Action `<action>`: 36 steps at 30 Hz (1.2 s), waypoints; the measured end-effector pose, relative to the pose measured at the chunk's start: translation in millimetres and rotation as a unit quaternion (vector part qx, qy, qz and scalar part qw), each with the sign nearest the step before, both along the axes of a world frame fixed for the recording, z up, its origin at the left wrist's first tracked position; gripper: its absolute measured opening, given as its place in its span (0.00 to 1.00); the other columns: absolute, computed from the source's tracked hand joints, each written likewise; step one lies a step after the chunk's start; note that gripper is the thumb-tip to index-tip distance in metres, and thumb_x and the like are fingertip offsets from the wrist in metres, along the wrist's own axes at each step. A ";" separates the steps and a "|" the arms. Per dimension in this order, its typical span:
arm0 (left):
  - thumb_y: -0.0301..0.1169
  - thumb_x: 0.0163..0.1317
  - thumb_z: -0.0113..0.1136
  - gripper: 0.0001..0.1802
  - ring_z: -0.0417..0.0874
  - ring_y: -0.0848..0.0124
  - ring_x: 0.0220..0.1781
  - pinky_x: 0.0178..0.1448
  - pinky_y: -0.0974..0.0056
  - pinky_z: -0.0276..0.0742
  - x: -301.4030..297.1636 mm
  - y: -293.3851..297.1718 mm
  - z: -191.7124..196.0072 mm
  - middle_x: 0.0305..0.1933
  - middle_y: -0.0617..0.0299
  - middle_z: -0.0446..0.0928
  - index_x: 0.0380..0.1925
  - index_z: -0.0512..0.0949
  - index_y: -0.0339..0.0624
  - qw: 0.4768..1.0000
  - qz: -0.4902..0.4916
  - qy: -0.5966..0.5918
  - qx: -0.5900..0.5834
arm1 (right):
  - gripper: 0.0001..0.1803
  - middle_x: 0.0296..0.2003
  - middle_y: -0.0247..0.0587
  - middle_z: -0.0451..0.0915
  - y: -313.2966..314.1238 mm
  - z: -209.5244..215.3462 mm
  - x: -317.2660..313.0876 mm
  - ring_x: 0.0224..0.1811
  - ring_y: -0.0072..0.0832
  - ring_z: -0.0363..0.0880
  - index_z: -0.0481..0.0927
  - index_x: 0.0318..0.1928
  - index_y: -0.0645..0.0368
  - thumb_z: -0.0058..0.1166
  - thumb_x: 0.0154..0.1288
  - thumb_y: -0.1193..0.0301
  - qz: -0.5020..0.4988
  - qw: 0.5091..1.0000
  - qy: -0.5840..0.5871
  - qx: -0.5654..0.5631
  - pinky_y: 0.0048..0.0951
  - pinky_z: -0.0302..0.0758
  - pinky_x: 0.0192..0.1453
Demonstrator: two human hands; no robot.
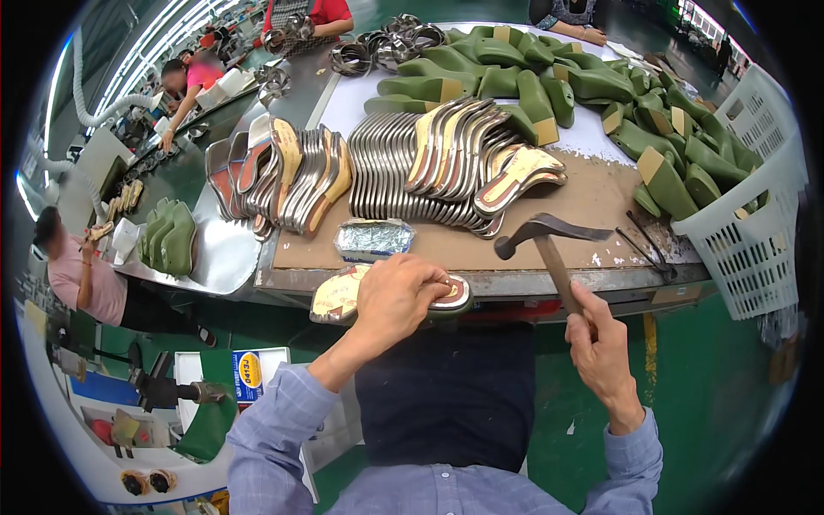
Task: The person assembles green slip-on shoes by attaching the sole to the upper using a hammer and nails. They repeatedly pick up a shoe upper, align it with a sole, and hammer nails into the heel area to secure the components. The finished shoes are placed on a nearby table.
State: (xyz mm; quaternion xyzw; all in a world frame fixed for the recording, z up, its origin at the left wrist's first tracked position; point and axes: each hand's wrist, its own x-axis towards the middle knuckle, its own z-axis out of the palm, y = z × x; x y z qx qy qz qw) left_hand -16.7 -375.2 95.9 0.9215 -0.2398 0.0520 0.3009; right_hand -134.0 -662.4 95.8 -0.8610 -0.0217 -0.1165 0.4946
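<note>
My right hand (601, 352) is wrapped round the wooden handle of a hammer (556, 268). The hammer's dark, curved steel head is raised over the bench's front edge. My left hand (393, 296) lies across a cream insole (336, 293) at that edge, its thumb and fingers pinched together near the reddish-brown heel end. Anything small between those fingertips is hidden. A bit of green shows under the insole's heel end. Just beyond my left hand lies a clear-wrapped packet (374, 239). Farther back, metal-edged insoles (446, 154) stand in a long row.
Green shoe lasts (532, 94) are heaped at the back and right. A white plastic basket (747, 249) stands at the bench's right end, near a pair of pincers (648, 249). More lasts (167, 239) sit on a metal table at left. Other people work beyond.
</note>
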 end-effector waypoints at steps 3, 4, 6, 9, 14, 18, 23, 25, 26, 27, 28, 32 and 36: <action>0.32 0.56 0.71 0.04 0.84 0.61 0.45 0.48 0.56 0.77 0.6 1.2 -1.8 0.38 0.65 0.86 0.30 0.86 0.47 1.000 -0.009 -0.007 -0.010 | 0.25 0.35 0.41 0.82 7.2 19.4 -6.7 0.27 0.18 0.74 0.73 0.66 0.61 0.56 0.70 0.81 0.034 0.998 -0.044 0.027 0.22 0.75 0.33; 0.31 0.56 0.71 0.04 0.84 0.60 0.45 0.48 0.55 0.77 1.2 0.9 -1.9 0.38 0.65 0.86 0.30 0.86 0.47 1.000 -0.007 -0.009 -0.011 | 0.25 0.34 0.41 0.82 9.9 26.7 -8.3 0.27 0.18 0.74 0.74 0.66 0.62 0.56 0.70 0.80 0.041 0.996 -0.062 0.044 0.23 0.75 0.33; 0.31 0.55 0.71 0.04 0.84 0.60 0.45 0.48 0.55 0.77 -0.1 1.6 -2.8 0.38 0.64 0.86 0.30 0.86 0.47 1.000 -0.002 -0.013 -0.013 | 0.25 0.33 0.41 0.82 15.4 34.8 -11.4 0.27 0.17 0.75 0.73 0.66 0.64 0.58 0.69 0.79 0.063 0.989 -0.097 0.089 0.22 0.76 0.33; 0.32 0.55 0.71 0.04 0.84 0.59 0.44 0.46 0.55 0.77 0.8 -0.4 -1.2 0.37 0.63 0.86 0.29 0.86 0.46 0.999 -0.016 -0.024 -0.024 | 0.25 0.40 0.49 0.84 24.6 39.7 -3.4 0.34 0.31 0.83 0.73 0.66 0.65 0.58 0.70 0.78 0.087 0.991 -0.099 0.015 0.30 0.80 0.39; 0.37 0.54 0.74 0.11 0.83 0.56 0.47 0.48 0.54 0.76 -2.4 0.5 2.8 0.40 0.59 0.84 0.33 0.84 0.46 1.000 -0.007 0.010 0.002 | 0.24 0.51 0.58 0.83 34.2 50.8 3.5 0.40 0.44 0.87 0.73 0.66 0.63 0.55 0.71 0.78 0.099 0.994 -0.032 -0.040 0.36 0.82 0.44; 0.52 0.52 0.74 0.29 0.74 0.48 0.67 0.68 0.48 0.68 1.3 21.0 14.4 0.56 0.54 0.82 0.50 0.83 0.49 0.986 -0.072 -0.082 0.124 | 0.24 0.41 0.48 0.83 23.9 39.6 -8.1 0.29 0.27 0.79 0.69 0.68 0.62 0.54 0.75 0.75 0.044 0.996 -0.033 0.063 0.27 0.77 0.35; 0.58 0.48 0.74 0.35 0.74 0.50 0.67 0.68 0.46 0.66 13.9 31.4 21.2 0.54 0.57 0.82 0.50 0.83 0.46 0.975 -0.085 0.029 0.205 | 0.26 0.36 0.42 0.82 8.4 24.6 -22.4 0.29 0.18 0.74 0.68 0.69 0.62 0.56 0.75 0.73 0.005 0.995 0.055 0.088 0.22 0.73 0.33; 0.57 0.49 0.74 0.34 0.77 0.52 0.63 0.64 0.49 0.68 11.9 32.2 17.9 0.52 0.57 0.83 0.50 0.83 0.47 0.977 -0.087 0.008 0.193 | 0.27 0.38 0.44 0.83 6.8 9.1 -27.3 0.31 0.17 0.75 0.68 0.69 0.63 0.58 0.73 0.75 -0.001 0.995 -0.001 0.098 0.21 0.74 0.36; 0.56 0.49 0.74 0.34 0.77 0.54 0.61 0.62 0.50 0.68 11.1 31.1 17.5 0.50 0.57 0.82 0.50 0.82 0.47 0.977 -0.090 0.018 0.192 | 0.27 0.40 0.45 0.84 5.2 3.9 -30.4 0.33 0.19 0.78 0.68 0.69 0.63 0.59 0.72 0.75 -0.002 0.996 -0.018 0.093 0.22 0.76 0.37; 0.56 0.49 0.74 0.33 0.78 0.55 0.59 0.60 0.51 0.69 10.7 29.1 18.2 0.49 0.58 0.82 0.50 0.82 0.47 0.977 -0.093 0.028 0.190 | 0.27 0.42 0.47 0.85 4.8 1.4 -33.0 0.34 0.21 0.80 0.69 0.68 0.63 0.59 0.71 0.76 -0.004 0.996 -0.034 0.087 0.22 0.77 0.39; 0.55 0.50 0.74 0.33 0.79 0.56 0.56 0.57 0.52 0.69 11.3 27.4 19.4 0.47 0.58 0.82 0.50 0.82 0.47 0.977 -0.094 0.033 0.189 | 0.27 0.44 0.49 0.85 5.5 4.4 -31.6 0.37 0.25 0.83 0.70 0.67 0.64 0.60 0.70 0.77 0.012 0.997 -0.043 0.056 0.24 0.79 0.41; 0.53 0.51 0.74 0.31 0.80 0.58 0.52 0.53 0.54 0.69 8.7 27.4 19.1 0.45 0.58 0.81 0.50 0.81 0.48 0.978 -0.095 0.011 0.184 | 0.26 0.49 0.55 0.85 13.7 29.3 -19.9 0.48 0.38 0.87 0.74 0.64 0.64 0.62 0.67 0.80 0.066 0.995 -0.067 -0.024 0.30 0.82 0.50; 0.54 0.50 0.74 0.30 0.81 0.59 0.51 0.52 0.53 0.68 7.0 31.4 14.5 0.43 0.59 0.81 0.47 0.81 0.47 0.983 -0.079 0.017 0.165 | 0.25 0.53 0.56 0.83 12.3 44.9 -21.3 0.49 0.38 0.87 0.75 0.63 0.67 0.63 0.65 0.81 0.047 0.989 -0.141 -0.021 0.31 0.83 0.50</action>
